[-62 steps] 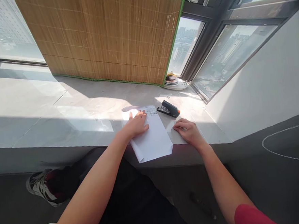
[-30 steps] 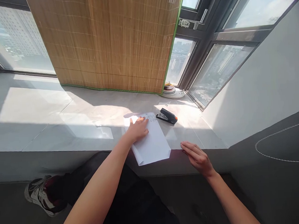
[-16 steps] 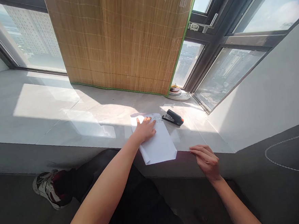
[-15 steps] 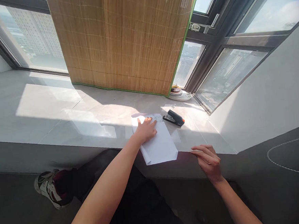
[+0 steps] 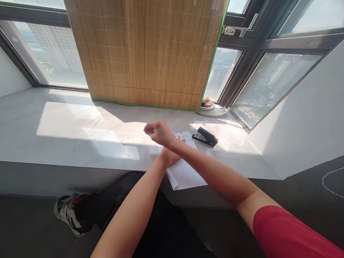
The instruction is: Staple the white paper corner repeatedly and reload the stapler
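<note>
Overhanging the near edge of the pale, glossy tiled sill (image 5: 69, 130), a smooth white sheet of paper (image 5: 190, 177) with a curled corner lies under the left hand (image 5: 170, 156), too covered to tell how its fingers spread. The right hand (image 5: 160, 134), crossed above at the paper's eleven o'clock, is loosely curled, whether pinching anything I cannot tell; at one o'clock sits an angular black stapler (image 5: 207, 137) with an orange tip, beyond it stacked pale round plates (image 5: 209, 109), and at twelve hangs a slatted brown bamboo blind (image 5: 151, 48)

Sunlight falls past a bamboo blind (image 5: 151, 48) onto a pale tiled sill (image 5: 68, 116) beneath dark-framed windows (image 5: 278, 86).
</note>
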A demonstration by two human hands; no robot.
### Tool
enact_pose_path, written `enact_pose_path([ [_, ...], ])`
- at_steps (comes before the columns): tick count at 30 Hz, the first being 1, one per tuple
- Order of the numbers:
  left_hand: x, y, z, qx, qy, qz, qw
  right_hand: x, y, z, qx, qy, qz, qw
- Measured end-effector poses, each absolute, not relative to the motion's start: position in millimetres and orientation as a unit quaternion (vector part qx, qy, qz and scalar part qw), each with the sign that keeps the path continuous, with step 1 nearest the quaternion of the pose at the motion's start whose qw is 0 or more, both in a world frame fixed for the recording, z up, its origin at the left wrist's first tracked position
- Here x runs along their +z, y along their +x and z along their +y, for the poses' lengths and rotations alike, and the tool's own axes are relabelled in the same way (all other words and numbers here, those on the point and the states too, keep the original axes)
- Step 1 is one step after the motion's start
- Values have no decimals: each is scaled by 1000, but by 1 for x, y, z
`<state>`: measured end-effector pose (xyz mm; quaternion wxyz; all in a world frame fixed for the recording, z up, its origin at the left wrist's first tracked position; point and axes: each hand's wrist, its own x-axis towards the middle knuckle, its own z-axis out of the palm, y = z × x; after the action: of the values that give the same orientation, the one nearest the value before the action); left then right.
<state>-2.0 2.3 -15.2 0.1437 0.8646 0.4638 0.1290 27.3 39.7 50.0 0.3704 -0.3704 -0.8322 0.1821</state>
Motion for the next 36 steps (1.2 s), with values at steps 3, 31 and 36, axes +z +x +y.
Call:
enact_pose_path([
  [3,-25,-5,9,102,879,450,120,48,-42,81,211,-400,-830,326],
  [31,-18,2,16,73,869,481,94,-6,299,25,49,-670,-708,220],
  [36,-20,0,17,82,863,490,94,-2,271,31,31,-701,-653,285],
])
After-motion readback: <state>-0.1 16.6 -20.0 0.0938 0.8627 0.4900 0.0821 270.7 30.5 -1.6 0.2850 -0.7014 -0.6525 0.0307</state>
